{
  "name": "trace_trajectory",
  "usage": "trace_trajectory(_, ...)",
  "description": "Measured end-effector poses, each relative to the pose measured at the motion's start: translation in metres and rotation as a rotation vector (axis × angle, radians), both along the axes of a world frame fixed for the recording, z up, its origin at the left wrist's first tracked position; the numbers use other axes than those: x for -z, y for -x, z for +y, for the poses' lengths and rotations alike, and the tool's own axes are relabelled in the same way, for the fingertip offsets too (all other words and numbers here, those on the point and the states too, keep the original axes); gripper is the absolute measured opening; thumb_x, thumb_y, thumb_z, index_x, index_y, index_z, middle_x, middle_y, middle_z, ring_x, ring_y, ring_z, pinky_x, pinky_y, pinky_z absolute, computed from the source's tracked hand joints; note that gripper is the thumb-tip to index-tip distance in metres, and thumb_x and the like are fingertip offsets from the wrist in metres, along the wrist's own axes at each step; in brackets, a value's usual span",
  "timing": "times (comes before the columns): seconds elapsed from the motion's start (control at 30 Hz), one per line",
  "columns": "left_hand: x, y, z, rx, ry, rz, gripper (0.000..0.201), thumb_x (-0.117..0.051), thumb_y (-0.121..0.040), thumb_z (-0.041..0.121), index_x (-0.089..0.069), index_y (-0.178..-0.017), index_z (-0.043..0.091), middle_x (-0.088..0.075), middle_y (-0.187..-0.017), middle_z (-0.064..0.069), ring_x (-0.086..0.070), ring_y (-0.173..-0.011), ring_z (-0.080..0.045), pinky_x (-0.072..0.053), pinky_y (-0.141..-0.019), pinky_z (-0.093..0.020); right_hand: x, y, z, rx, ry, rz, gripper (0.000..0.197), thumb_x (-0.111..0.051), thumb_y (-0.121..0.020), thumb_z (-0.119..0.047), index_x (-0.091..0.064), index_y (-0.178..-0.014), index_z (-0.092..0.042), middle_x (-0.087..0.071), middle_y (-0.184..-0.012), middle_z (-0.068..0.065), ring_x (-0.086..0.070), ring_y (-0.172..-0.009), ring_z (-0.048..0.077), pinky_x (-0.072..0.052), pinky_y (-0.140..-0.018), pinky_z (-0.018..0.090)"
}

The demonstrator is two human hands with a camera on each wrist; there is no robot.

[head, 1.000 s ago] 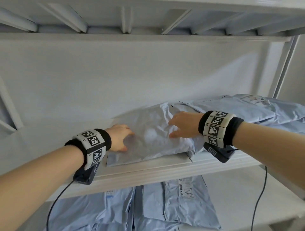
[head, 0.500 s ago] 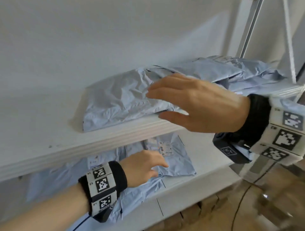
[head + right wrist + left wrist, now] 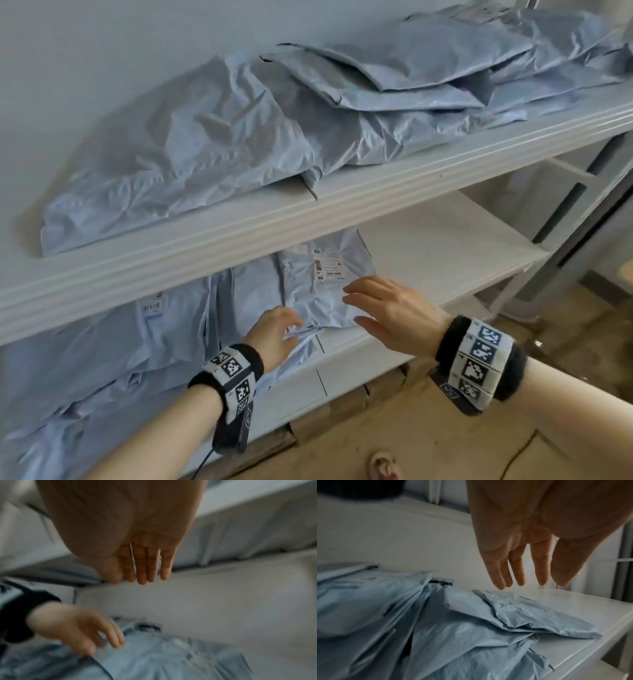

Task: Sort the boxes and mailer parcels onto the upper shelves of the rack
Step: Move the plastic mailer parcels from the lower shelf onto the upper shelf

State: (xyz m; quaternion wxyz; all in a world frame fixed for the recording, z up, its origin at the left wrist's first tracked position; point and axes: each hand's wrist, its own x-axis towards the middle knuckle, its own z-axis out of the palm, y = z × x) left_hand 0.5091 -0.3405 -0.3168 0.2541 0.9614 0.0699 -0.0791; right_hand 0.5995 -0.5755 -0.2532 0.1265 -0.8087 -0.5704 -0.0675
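Note:
A light-blue mailer parcel (image 3: 315, 301) with a white label lies at the front of the rack's lower shelf (image 3: 445, 246). My left hand (image 3: 291, 329) hovers at its near left edge with relaxed fingers, holding nothing. Over its right corner is my right hand (image 3: 352, 305), fingers straight and spread. In the left wrist view the left hand (image 3: 522, 580) hangs above the crumpled mailer (image 3: 530, 615). The blurred right wrist view shows the right hand (image 3: 142, 574) above the mailer (image 3: 171, 660). Whether either hand touches it I cannot tell.
The upper shelf (image 3: 308, 212) carries a large blue mailer (image 3: 178, 154) at left and a pile of several more (image 3: 411, 68) at right. More mailers (image 3: 102, 342) are heaped at the lower shelf's left. A rack upright (image 3: 582, 205) stands at right.
Both hands left the mailer on the upper shelf. The left dropped to the lower shelf first, then the right followed, and my view tilted down.

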Motion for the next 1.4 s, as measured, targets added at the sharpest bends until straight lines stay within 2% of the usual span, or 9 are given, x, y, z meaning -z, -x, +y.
trace_trajectory(0.27,0.036,-0.071,0.001,-0.330,0.062,-0.006,0.044,-0.061,-0.089,0.009,-0.051,-0.132,0.006,-0.041,-0.142,-0.012,-0.041,-0.131,-0.025,-0.026,-0.108,-0.026,0.131,-0.116,-0.020,0.362,0.137,0.413,0.035,-0.053,-0.097,-0.021,-0.058,-0.130,-0.012,-0.044,-0.144,0.004,-0.046,-0.128,0.023,-0.042,-0.101,0.032)
trace_trajectory(0.4,0.051,-0.100,0.002,-0.515,0.123,-0.013,0.046,-0.062,-0.087,0.006,-0.050,-0.131,0.002,-0.046,-0.134,-0.020,-0.045,-0.125,-0.032,-0.034,-0.103,-0.033,0.155,-0.158,-0.017,0.470,0.160,0.563,0.037,-0.055,-0.095,-0.020,-0.056,-0.131,-0.010,-0.039,-0.146,0.009,-0.050,-0.125,0.028,-0.040,-0.104,0.035)
trace_trajectory(0.5,0.059,-0.117,0.004,-0.666,0.273,0.025,0.051,-0.061,-0.089,0.009,-0.043,-0.137,0.007,-0.049,-0.135,-0.013,-0.052,-0.117,-0.029,-0.040,-0.101,-0.034,0.165,-0.180,-0.011,0.540,0.184,0.655,0.044,-0.057,-0.095,-0.021,-0.051,-0.136,-0.006,-0.036,-0.147,0.013,-0.050,-0.124,0.032,-0.038,-0.105,0.036)
trace_trajectory(0.7,0.071,-0.141,0.000,-0.845,0.450,0.050,0.033,-0.063,-0.088,0.008,-0.052,-0.119,0.007,-0.061,-0.120,-0.017,-0.060,-0.108,-0.034,-0.048,-0.097,-0.051,0.174,-0.207,0.000,0.599,0.151,0.829,0.049,-0.057,-0.094,-0.018,-0.045,-0.140,-0.006,-0.039,-0.144,0.014,-0.053,-0.121,0.030,-0.043,-0.104,0.036)
trace_trajectory(0.8,0.073,-0.143,-0.009,-0.845,0.525,0.077,0.052,-0.064,-0.083,-0.005,-0.046,-0.130,0.009,-0.056,-0.127,-0.014,-0.054,-0.117,-0.033,-0.044,-0.102,-0.050,0.173,-0.219,-0.001,0.604,0.164,0.864,0.054,-0.058,-0.093,-0.020,-0.041,-0.143,-0.008,-0.042,-0.141,0.014,-0.057,-0.114,0.028,-0.044,-0.098,0.033)
trace_trajectory(0.9,0.076,-0.137,-0.017,-0.796,0.512,0.174,0.044,-0.065,-0.079,-0.008,-0.051,-0.115,0.013,-0.059,-0.112,-0.011,-0.057,-0.111,-0.034,-0.046,-0.098,-0.050,0.171,-0.232,-0.007,0.600,0.194,0.888,0.060,-0.060,-0.091,-0.023,-0.037,-0.144,-0.008,-0.048,-0.139,0.013,-0.057,-0.116,0.029,-0.045,-0.097,0.034)
trace_trajectory(1.07,0.088,-0.120,-0.030,-0.695,0.513,0.275,0.072,-0.072,-0.074,-0.005,-0.042,-0.138,0.009,-0.057,-0.130,-0.012,-0.056,-0.117,-0.029,-0.044,-0.103,-0.048,0.164,-0.259,-0.009,0.653,0.201,0.958,0.061,-0.066,-0.087,-0.022,-0.040,-0.140,-0.006,-0.057,-0.129,0.014,-0.057,-0.113,0.032,-0.049,-0.095,0.040)
trace_trajectory(1.23,0.091,-0.111,-0.035,-0.736,0.603,0.231,0.049,-0.077,-0.078,0.019,-0.058,-0.123,0.014,-0.067,-0.116,-0.005,-0.064,-0.106,-0.024,-0.048,-0.099,-0.046,0.162,-0.260,-0.002,0.747,0.120,1.100,0.068,-0.071,-0.081,-0.012,-0.037,-0.138,-0.002,-0.060,-0.119,0.015,-0.061,-0.106,0.033,-0.053,-0.092,0.047)
trace_trajectory(1.4,0.088,-0.108,-0.037,-0.750,0.637,0.206,0.037,-0.077,-0.079,0.020,-0.062,-0.113,0.013,-0.069,-0.112,-0.006,-0.065,-0.101,-0.023,-0.049,-0.097,-0.044,0.156,-0.240,0.000,0.725,0.072,1.109,0.021,-0.065,-0.079,-0.001,-0.064,-0.100,0.002,-0.068,-0.103,0.019,-0.065,-0.099,0.037,-0.055,-0.089,0.048)
